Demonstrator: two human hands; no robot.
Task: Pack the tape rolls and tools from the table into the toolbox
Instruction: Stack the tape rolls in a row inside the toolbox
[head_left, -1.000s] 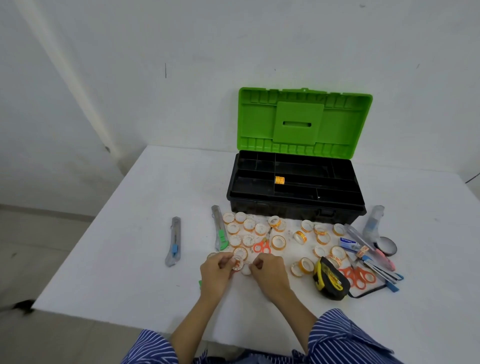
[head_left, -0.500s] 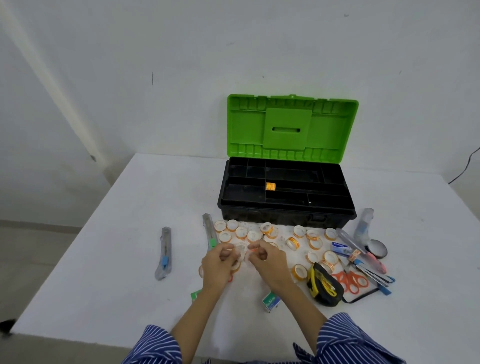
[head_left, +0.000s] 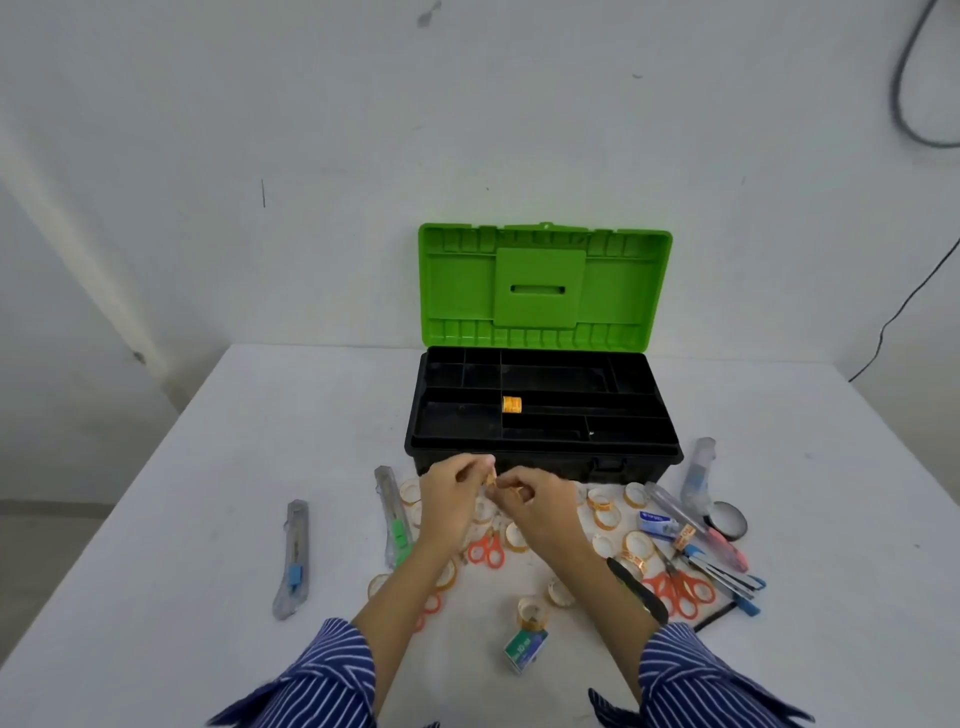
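White table (head_left: 270, 447) against a bare wall, toolbox (head_left: 543, 457) open at the far side. Left hand (head_left: 451, 498) and right hand (head_left: 530, 506) meeting just short of the box's front wall, fingers of both curled, pinching small tape rolls (head_left: 490, 479) between them; count hidden by the fingers. Box straight ahead of both hands, long axis running left to right, green lid (head_left: 543, 283) upright behind. One orange roll (head_left: 511, 404) already in a middle compartment. Neither hand clearly nearer the tray; a short forward reach likely next. More rolls (head_left: 602, 512) scattered beneath and beside the wrists, scissors (head_left: 487, 548) close by, cutter (head_left: 293, 558) well apart to the left, pens (head_left: 724, 571) at right.
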